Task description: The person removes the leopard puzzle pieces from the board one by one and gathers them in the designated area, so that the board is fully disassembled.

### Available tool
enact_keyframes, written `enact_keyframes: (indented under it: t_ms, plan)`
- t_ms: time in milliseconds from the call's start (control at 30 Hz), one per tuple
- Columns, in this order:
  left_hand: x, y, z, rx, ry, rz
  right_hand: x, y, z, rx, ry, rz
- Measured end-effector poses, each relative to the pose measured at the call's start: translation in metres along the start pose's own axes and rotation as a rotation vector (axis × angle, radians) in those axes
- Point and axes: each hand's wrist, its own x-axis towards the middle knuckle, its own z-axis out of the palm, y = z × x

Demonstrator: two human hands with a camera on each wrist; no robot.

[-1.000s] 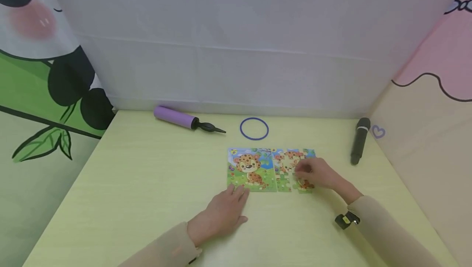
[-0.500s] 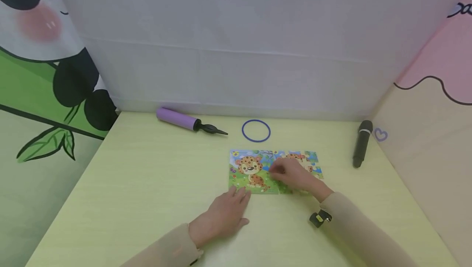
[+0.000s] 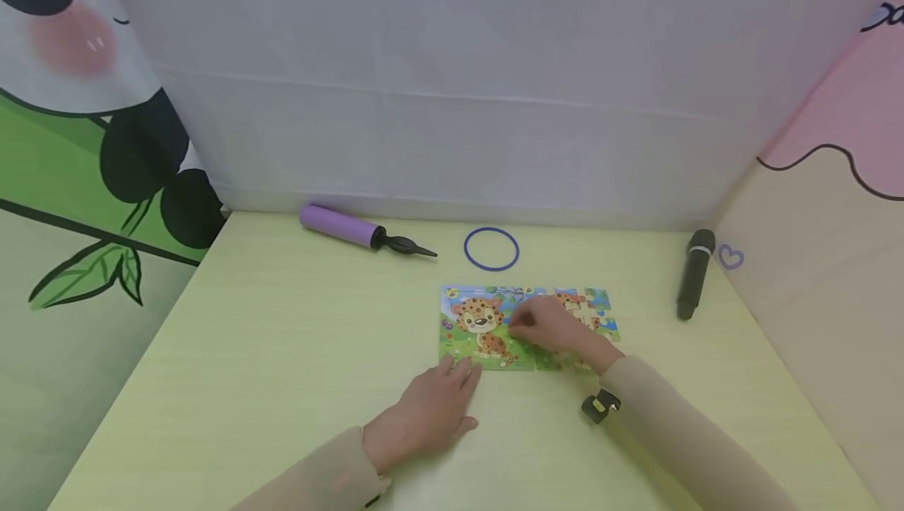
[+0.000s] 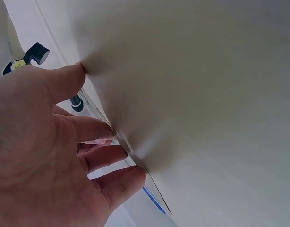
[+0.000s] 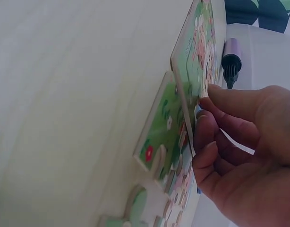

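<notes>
A leopard picture board point(image 3: 480, 330) lies on the table in the head view. Beside it on the right is a partly joined jigsaw puzzle point(image 3: 599, 303) of the same leopard, with gaps between some pieces. My left hand point(image 3: 432, 409) lies palm down, its fingertips on the board's near edge. My right hand point(image 3: 554, 326) is over the seam between board and puzzle, hiding part of both. In the right wrist view, the thumb and curled fingers point(image 5: 206, 127) come together close at the board's surface. I cannot tell whether a puzzle piece is between them.
Behind the board lies a blue ring point(image 3: 491, 249). A purple hand pump point(image 3: 339, 227) with a black nozzle rests at the back left, and a black microphone point(image 3: 695, 275) at the back right. A white cloth wall point(image 3: 452, 134) rises behind the table.
My right hand has moved left, from over the puzzle pieces to the board's right edge, shifting slightly in the last half second. The left hand has stayed in place.
</notes>
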Motion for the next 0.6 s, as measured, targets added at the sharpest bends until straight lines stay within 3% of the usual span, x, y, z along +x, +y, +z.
enact_keyframes:
  t_ms: [367,600]
  plan:
    - [-0.0014,-0.0001,-0.0027,0.002,0.006,0.003,0.0031,-0.0036,-0.0007,0.005,-0.014,0.044]
    - [-0.0013,0.0,-0.0026,0.002,0.004,0.006,0.0021,0.0042,-0.0038,0.119,-0.039,0.037]
